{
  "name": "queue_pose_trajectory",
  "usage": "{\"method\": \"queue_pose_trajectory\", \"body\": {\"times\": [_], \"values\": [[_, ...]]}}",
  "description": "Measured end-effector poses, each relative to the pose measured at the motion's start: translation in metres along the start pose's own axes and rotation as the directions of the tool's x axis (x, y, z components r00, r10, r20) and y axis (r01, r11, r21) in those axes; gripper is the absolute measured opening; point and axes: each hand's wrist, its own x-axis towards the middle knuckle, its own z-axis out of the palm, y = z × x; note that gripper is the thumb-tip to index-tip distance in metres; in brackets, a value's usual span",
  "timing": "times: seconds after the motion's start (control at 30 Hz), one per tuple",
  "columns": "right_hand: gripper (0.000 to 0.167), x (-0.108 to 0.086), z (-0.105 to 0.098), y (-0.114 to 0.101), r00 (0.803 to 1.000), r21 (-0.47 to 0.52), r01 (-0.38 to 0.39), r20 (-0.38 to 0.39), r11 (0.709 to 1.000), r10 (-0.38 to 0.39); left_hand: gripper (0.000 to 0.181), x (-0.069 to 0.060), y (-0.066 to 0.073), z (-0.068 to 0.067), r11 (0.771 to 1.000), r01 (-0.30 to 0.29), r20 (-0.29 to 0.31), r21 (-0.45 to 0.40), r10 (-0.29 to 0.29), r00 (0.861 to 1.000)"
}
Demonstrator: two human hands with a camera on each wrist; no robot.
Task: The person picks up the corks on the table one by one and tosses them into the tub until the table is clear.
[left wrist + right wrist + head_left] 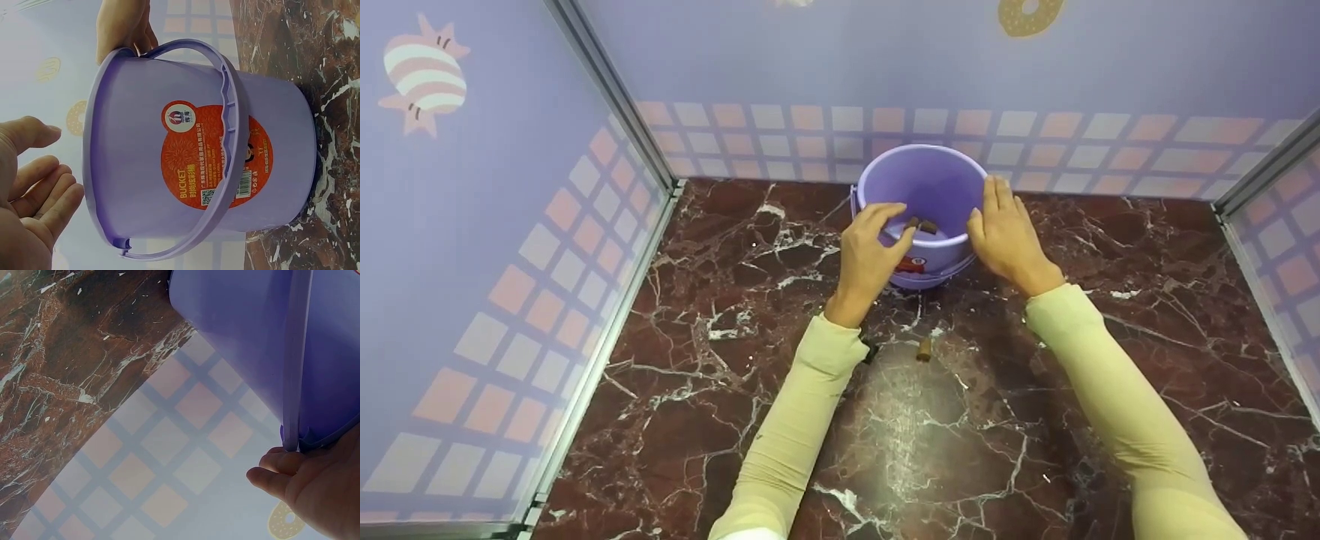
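A purple bucket (pixel 922 187) stands upright by the back wall, its handle (pixel 239 135) hanging down over a red label (pixel 185 157). A couple of small brown pieces (pixel 928 226) lie inside on the bottom. My left hand (pixel 871 247) is over the front left of the rim, fingers apart and bent; in the left wrist view its palm holds nothing. My right hand (pixel 1009 232) rests against the right of the rim, fingers extended, beside the handle's joint in the right wrist view. One small brown cylinder (pixel 924 349), cork-like, lies on the dark marbled surface between my forearms.
Purple panels with pink and white squares enclose the marbled surface (pixel 720 420) at the back (pixel 810 67), left (pixel 472 225) and right (pixel 1294 225). A small black object (pixel 871 351) shows at the left cuff, mostly hidden.
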Motion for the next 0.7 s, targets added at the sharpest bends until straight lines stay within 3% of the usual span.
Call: {"method": "queue_pose_trajectory", "body": {"times": [0.43,0.7], "values": [[0.068,0.0,-0.001,0.001,0.999,0.015,-0.025,0.047,1.0,0.024,0.03,-0.013,0.005,-0.005,1.0,0.005,-0.037,-0.014,-0.006,0.999],[0.068,0.0,-0.001,0.001,0.999,0.022,-0.029,0.046,0.999,0.028,0.032,-0.022,0.009,-0.006,0.998,0.034,-0.021,-0.046,-0.035,0.999]]}}
